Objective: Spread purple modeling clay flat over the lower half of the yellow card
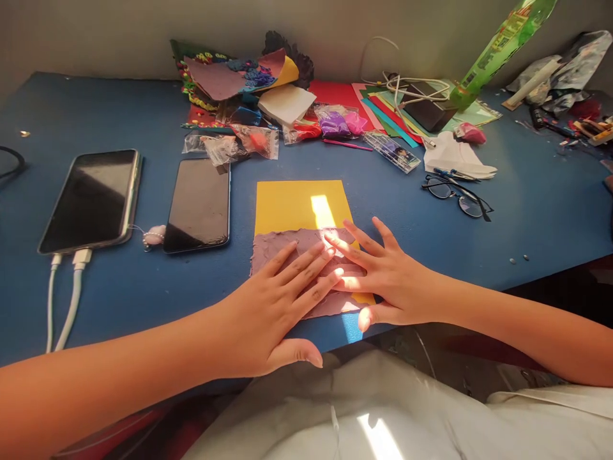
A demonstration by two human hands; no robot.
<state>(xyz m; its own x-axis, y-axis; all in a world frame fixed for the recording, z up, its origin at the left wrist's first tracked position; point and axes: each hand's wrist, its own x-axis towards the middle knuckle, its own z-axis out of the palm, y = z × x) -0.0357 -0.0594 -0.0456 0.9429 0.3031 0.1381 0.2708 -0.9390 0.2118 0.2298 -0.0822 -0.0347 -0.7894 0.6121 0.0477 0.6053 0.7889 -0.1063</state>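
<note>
A yellow sheet [287, 203] lies near the front edge of the blue table. Its nearer part is covered by a rough-edged layer of mauve clay [268, 250], with some yellow showing along the right side. My left hand [282, 303] rests on the clay with its fingers apart, the thumb out over the table edge. From the right, my right hand [390, 278] reaches over the clay's right side, fingers spread, and its fingertips come close to those of my left hand. Neither hand grips anything. Bright sunlight falls across the sheet and the right fingers.
Two phones [90, 199] [198, 204] lie at the left, one with white cables [75, 297]. Bagged clay [258, 140], coloured papers [335, 94] and a green bottle [498, 54] stretch along the back. Eyeglasses [457, 195] rest to the right.
</note>
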